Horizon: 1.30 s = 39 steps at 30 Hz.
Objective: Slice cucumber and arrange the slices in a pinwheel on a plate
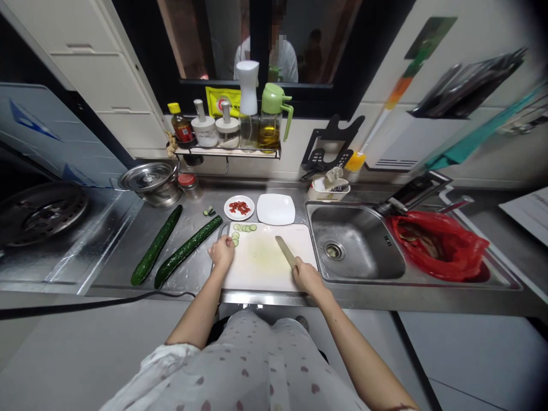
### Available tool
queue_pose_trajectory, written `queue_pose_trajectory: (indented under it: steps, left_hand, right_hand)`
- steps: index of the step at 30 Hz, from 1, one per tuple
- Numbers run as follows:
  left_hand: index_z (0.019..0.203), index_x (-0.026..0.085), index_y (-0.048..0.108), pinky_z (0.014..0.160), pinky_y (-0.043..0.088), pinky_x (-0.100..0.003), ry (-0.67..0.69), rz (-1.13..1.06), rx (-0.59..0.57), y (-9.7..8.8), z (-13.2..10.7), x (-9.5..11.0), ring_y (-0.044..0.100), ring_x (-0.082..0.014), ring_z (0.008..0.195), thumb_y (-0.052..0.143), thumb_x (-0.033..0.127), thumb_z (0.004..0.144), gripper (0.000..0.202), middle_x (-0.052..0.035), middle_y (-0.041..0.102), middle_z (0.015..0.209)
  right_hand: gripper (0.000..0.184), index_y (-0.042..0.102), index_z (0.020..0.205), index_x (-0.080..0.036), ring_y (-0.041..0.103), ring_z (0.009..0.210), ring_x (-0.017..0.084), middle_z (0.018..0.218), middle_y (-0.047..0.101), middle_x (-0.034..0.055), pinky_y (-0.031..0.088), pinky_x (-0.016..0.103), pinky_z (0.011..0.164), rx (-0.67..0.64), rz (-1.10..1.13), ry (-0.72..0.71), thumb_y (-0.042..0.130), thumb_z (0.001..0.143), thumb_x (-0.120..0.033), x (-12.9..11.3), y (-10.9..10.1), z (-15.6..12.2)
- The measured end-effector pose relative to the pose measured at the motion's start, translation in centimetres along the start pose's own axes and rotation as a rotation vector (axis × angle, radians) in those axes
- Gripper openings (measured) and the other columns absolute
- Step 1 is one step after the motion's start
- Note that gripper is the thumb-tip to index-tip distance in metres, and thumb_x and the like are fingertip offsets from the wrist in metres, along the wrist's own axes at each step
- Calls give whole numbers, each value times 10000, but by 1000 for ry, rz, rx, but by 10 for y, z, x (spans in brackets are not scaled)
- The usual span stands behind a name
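Note:
My right hand (pixel 309 278) is wrapped round the handle of a kitchen knife (pixel 285 250), whose blade lies over the right part of a white cutting board (pixel 257 277) and points away from me. At the board's left edge, my left hand (pixel 222 252) has its fingers drawn together at a few cucumber slices (pixel 235 238). More thin cucumber rounds (pixel 245 228) lie in a row along the board's far left edge. Two whole cucumbers, one farther left (pixel 156 245) and one closer to the board (pixel 188 251), rest on the steel counter. Small cucumber ends (pixel 209 211) sit beyond them.
Behind the board stand a plate of chopped red chilli (pixel 238 208) and a white square plate (pixel 276 209). A sink (pixel 357 242) is on the right, with a red plastic bag (pixel 440 245) beside it. A steel pot (pixel 152 182) and a red-lidded jar (pixel 189 186) are at the back left.

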<state>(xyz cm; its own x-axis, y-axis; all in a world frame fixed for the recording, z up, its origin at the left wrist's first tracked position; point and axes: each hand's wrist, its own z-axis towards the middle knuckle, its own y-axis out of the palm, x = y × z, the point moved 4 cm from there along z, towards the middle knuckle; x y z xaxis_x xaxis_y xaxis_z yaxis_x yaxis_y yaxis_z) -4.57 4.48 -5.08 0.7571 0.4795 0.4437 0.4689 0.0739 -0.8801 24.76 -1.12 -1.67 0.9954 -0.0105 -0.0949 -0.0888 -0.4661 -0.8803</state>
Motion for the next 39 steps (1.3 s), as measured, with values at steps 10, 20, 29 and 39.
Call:
queue_pose_trajectory:
  steps: [10, 20, 29, 39]
  left_hand:
    - [975, 283, 672, 909, 324, -424, 24, 23, -6, -1, -4, 3, 581, -278, 1025, 438, 263, 861, 260, -70, 685, 1032]
    - [991, 273, 663, 920, 337, -414, 101, -61, 83, -1, -11, 14, 566, -259, 1022, 461, 288, 870, 237, -54, 690, 986]
    - [1132, 288, 632, 914, 324, -441, 255, 18, -11, 18, 9, 63, 506, -295, 1099, 501, 340, 852, 313, -81, 626, 1130]
    - [1154, 297, 644, 936, 293, -469, 349, 205, -81, 31, 29, 86, 467, -323, 1117, 512, 342, 856, 329, -117, 566, 1177]
  right_hand:
    - [299, 479, 1165, -174, 641, 932, 241, 997, 667, 143, 403, 293, 706, 0, -1, 1, 289, 946, -251, 0, 0, 1]
    - [304, 471, 1192, -173, 633, 927, 228, 1007, 661, 136, 384, 286, 723, -7, 47, 25, 314, 943, -250, 1, 2, 1]
    - [302, 467, 1193, -173, 635, 912, 213, 994, 666, 127, 360, 272, 694, -7, 31, 28, 316, 949, -266, -2, 1, -1]
    - [274, 470, 1162, -178, 647, 906, 238, 984, 676, 136, 387, 289, 695, 5, 24, 24, 321, 946, -253, -2, 3, -1]
